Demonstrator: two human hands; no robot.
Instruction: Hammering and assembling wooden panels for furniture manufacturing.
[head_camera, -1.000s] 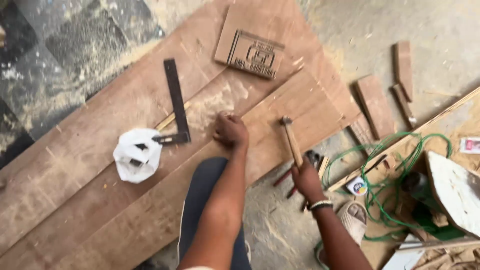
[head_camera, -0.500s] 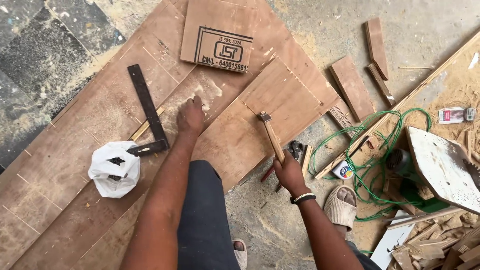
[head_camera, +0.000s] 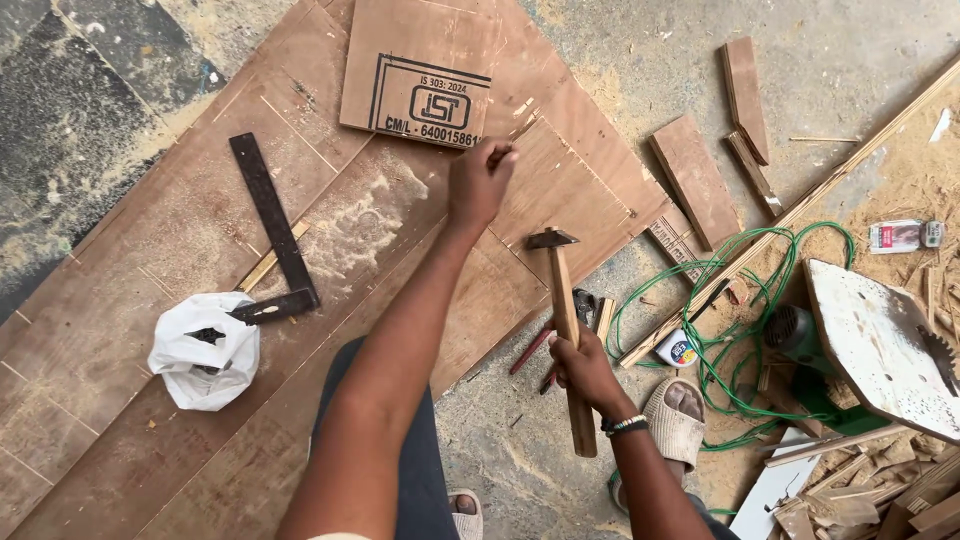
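My right hand grips the wooden handle of a hammer, its metal head raised over the edge of a plywood sheet. My left hand reaches forward over the sheet with fingers pinched together near the corner of a smaller stamped plywood piece; whether it holds something small I cannot tell. A dark metal try square lies on the sheet to the left. Beside it sits a white plastic bag.
Wood offcuts lie on the floor at right. A green cable coils beside a circular saw with a pale base plate. Red-handled pliers lie by the sheet's edge. Scrap strips pile up at bottom right.
My left hand has lifted off the plywood and moved forward toward the stamped piece. The view has shifted, and the hammer stays upright in my right hand.
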